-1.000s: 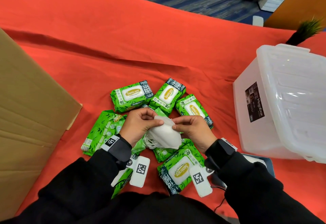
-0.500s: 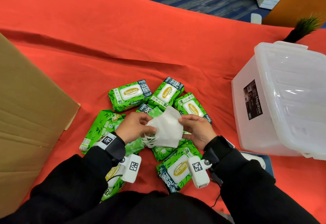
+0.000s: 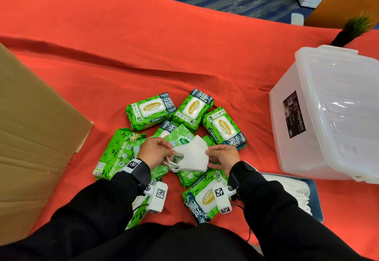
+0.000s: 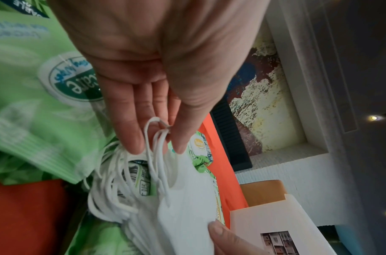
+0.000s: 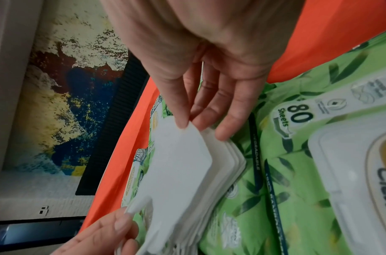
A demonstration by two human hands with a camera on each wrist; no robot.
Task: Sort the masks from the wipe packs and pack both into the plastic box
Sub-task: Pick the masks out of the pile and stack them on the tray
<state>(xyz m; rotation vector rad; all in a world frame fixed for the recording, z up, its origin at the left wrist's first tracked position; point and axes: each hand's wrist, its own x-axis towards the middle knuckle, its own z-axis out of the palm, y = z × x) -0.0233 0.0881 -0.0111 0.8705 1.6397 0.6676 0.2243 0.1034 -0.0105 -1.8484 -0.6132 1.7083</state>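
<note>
Square the stack of white folded face masks (image 3: 191,157) before carrying it: keep edges flush and ear loops gathered so none snag. The stack hangs just above the green wipe packs (image 3: 150,110). Left hand (image 3: 155,152) pinches the loop end; right hand (image 3: 223,156) pinches the opposite folded edge, palms facing inward. Lidded translucent plastic box (image 3: 320,117) stands well right.

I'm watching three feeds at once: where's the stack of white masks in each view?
Head: stack of white masks at centre, between left hand and right hand.
Left wrist: lower centre, ear loops hanging at the fingers.
Right wrist: centre, edge pinched.
Shared landmark: green wipe packs underneath.
</note>
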